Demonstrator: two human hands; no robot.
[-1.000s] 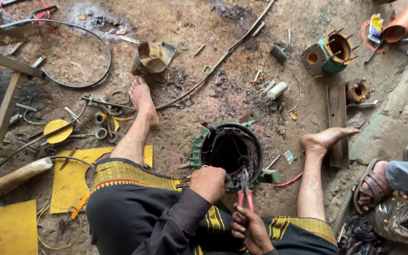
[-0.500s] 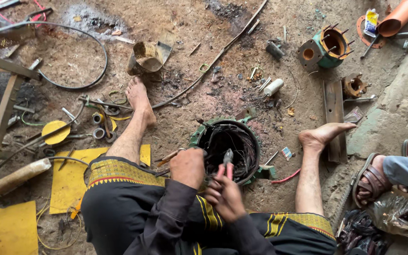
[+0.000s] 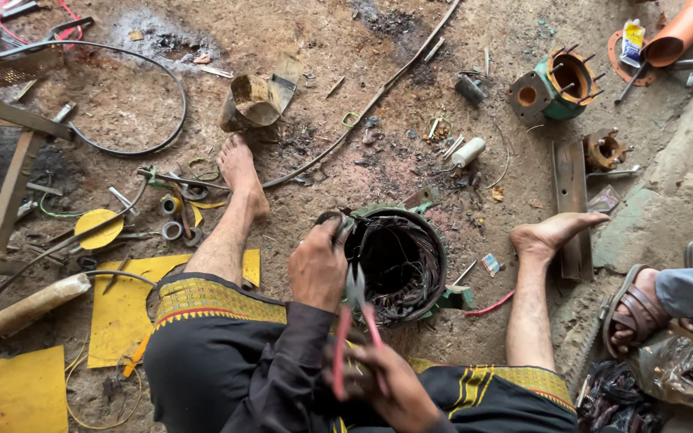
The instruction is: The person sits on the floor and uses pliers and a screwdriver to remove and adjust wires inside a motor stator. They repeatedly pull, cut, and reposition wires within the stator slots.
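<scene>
The motor stator (image 3: 399,265), a round green housing full of dark burnt winding wire, sits on the dirt between the person's bare feet. The left hand (image 3: 318,269) is clamped on the stator's near-left rim, fingers curled over the edge, pressed tight on housing and wire. The right hand (image 3: 387,385) is wrapped shut around the red handles of the pliers (image 3: 354,325); the jaw tips sit at the stator's near rim, just beside the left hand. Whether the tips are biting wire cannot be told.

To do this well, judged from the view: keep the left hand bracing the rim so the stator does not rock, grab the wire bundle low by the slot, pull straight up, and keep the left thumb away from the tips.

Counts: one stator in hand, one pair of pliers, two bare feet flanking the stator. Far right of the stator, one sandalled foot (image 3: 643,309) of another person. Beyond the stator, upper right, one smaller green motor housing (image 3: 559,84) and one orange pipe (image 3: 683,32). Left of the stator, several yellow sheets (image 3: 126,309) and one wooden handle (image 3: 22,313).
</scene>
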